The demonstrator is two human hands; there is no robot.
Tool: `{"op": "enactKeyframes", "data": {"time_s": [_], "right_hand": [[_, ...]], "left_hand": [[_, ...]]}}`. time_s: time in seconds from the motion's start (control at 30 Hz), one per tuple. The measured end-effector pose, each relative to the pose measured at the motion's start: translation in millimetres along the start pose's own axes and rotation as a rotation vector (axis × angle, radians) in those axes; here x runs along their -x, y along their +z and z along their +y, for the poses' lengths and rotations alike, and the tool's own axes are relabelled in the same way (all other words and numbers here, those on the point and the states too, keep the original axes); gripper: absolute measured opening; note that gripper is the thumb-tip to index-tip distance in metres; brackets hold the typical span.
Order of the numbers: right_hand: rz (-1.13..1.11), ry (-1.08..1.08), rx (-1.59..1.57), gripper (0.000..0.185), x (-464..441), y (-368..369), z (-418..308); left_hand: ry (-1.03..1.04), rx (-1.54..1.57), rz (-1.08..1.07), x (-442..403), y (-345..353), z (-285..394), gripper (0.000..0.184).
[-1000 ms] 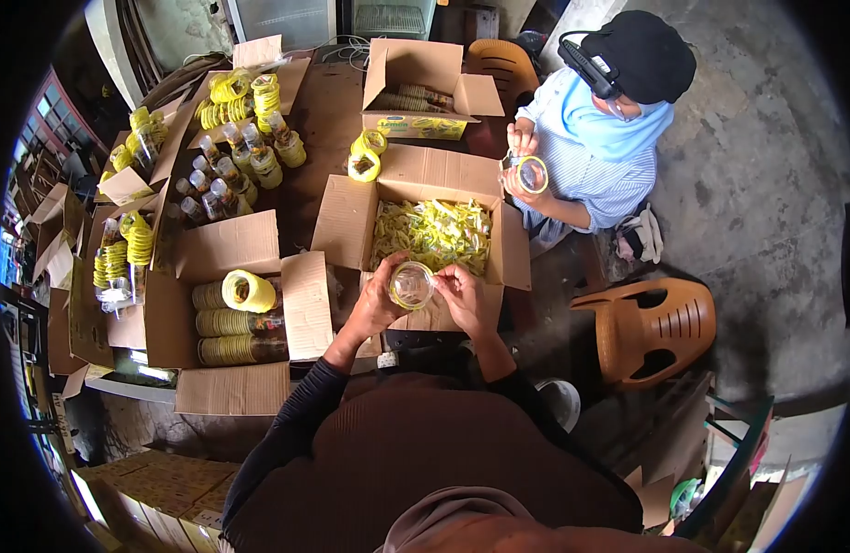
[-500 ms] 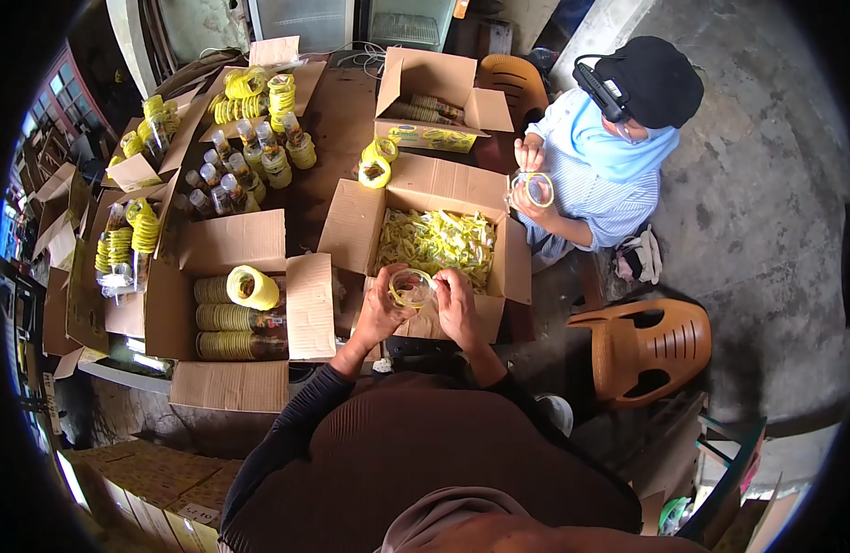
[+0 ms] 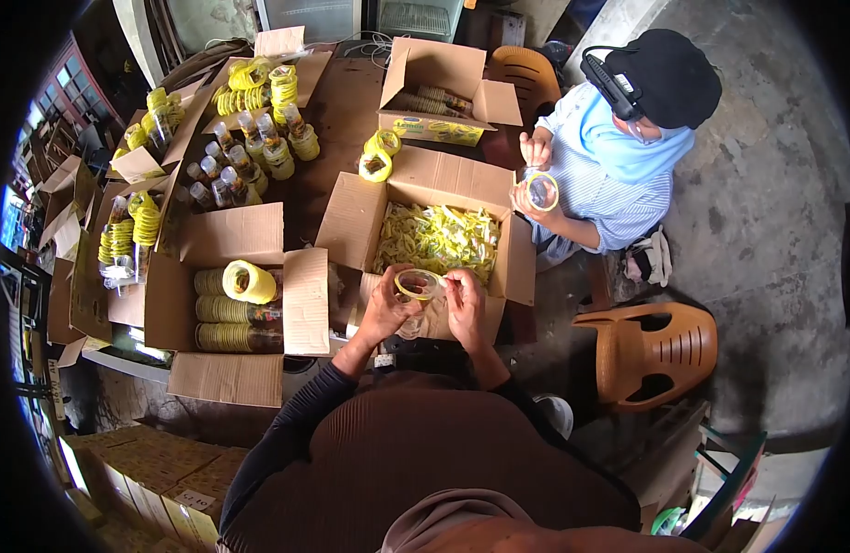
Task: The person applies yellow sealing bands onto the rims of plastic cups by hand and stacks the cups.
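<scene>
My left hand (image 3: 384,309) is wrapped round a clear plastic cup (image 3: 411,324) with a yellow rim, held just in front of an open cardboard box (image 3: 434,175). At the right side of the cup's rim, my right hand (image 3: 466,308) has its thumb and fingers pinched together at the edge. Whatever small part it grips there cannot be made out. Many yellow and clear packets (image 3: 439,238) fill the box behind my hands. Two yellow-rimmed stacks of cups (image 3: 375,166) stand at that box's back left corner.
To the left, another open box (image 3: 231,230) holds stacked yellow-rimmed cups. Several filled cups (image 3: 245,157) stand behind it. A third box (image 3: 434,83) is at the back. A co-worker (image 3: 619,175) holds a similar cup at the right, near an orange chair (image 3: 651,355).
The cup in my left hand has tilted, from its round opening facing up to its side showing below the rim. The co-worker's hands have shifted slightly, and the whole view has moved a little.
</scene>
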State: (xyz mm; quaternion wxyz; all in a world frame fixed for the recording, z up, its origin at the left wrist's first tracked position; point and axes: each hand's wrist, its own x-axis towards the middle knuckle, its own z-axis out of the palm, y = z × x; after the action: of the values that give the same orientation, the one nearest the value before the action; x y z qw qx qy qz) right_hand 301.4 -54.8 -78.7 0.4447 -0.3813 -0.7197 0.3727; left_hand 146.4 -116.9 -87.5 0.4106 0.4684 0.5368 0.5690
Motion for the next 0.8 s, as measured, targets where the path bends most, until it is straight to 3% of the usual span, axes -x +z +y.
{"op": "enactKeyframes", "data": {"time_s": [0.1, 0.2, 0.27, 0.37, 0.6, 0.67, 0.8], "right_hand": [[0.045, 0.065, -0.134, 0.009, -3, -7, 15], [0.062, 0.056, -0.023, 0.009, -15, -25, 14], [0.055, 0.033, -0.048, 0.008, -24, -33, 22], [-0.147, -0.032, -0.040, 0.014, -31, -42, -1], [-0.277, -0.173, -0.002, 0.015, -42, -40, 16], [-0.322, -0.120, -0.035, 0.009, -48, -45, 25], [-0.348, -0.136, -0.108, 0.006, -59, -50, 24]], "left_hand": [[0.039, -0.125, 0.134, -6, 8, -1, 0.058], [0.000, -0.366, 0.204, -12, 4, -1, 0.062], [0.066, -0.302, 0.225, -18, 10, 0, 0.064], [0.103, -0.386, 0.266, -25, 17, -16, 0.066], [0.089, -0.462, 0.253, -35, 42, -8, 0.072], [0.074, -0.499, 0.270, -38, 47, -7, 0.074], [-0.153, -0.406, 0.238, -42, 53, -3, 0.072]]}}
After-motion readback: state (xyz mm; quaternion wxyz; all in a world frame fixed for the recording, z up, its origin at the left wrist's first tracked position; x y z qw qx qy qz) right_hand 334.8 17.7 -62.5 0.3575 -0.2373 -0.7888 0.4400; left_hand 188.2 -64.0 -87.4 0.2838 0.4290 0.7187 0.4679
